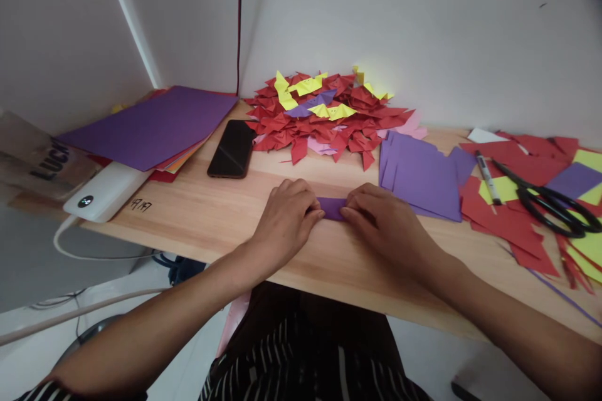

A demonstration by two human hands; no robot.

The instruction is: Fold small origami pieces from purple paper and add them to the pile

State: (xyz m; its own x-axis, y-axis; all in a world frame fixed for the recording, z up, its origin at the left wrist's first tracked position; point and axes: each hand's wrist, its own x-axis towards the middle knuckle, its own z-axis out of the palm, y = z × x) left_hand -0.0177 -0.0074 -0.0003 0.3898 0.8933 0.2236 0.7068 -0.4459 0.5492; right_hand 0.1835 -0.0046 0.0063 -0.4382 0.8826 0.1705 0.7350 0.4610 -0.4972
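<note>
While both forearms reach in over the wooden table (pixel 197 203) from the near side, the two hands meet at a small folded purple paper (pixel 332 208), which lies near the table's front edge. Taking that paper as the centre of the dial and twelve as straight away from the person, the left hand (pixel 285 219) sits at nine o'clock, thumb and fingers pinched on the paper's end. The right hand (pixel 388 225) sits at three, its thumb and fingertips likewise closed on the opposite end; whether either hand's hidden fingers touch the tabletop cannot be told.

At twelve o'clock spreads a heap of folded paper pieces (pixel 277 122), mostly red, with a few yellow and purple ones on top and some pink at its lower edges. A dark phone (pixel 231 149) lies at ten. Between two and three rests a stack of purple sheets (pixel 418 178), just beyond the right hand. Farther out toward three, black-handled scissors (pixel 521 185) and a marker (pixel 488 177) lie on red, yellow and purple scraps (pixel 505 219). Toward nine stands a white device (pixel 110 191) with a small dark display; a large purple sheet (pixel 155 122) lies between nine and ten.
</note>
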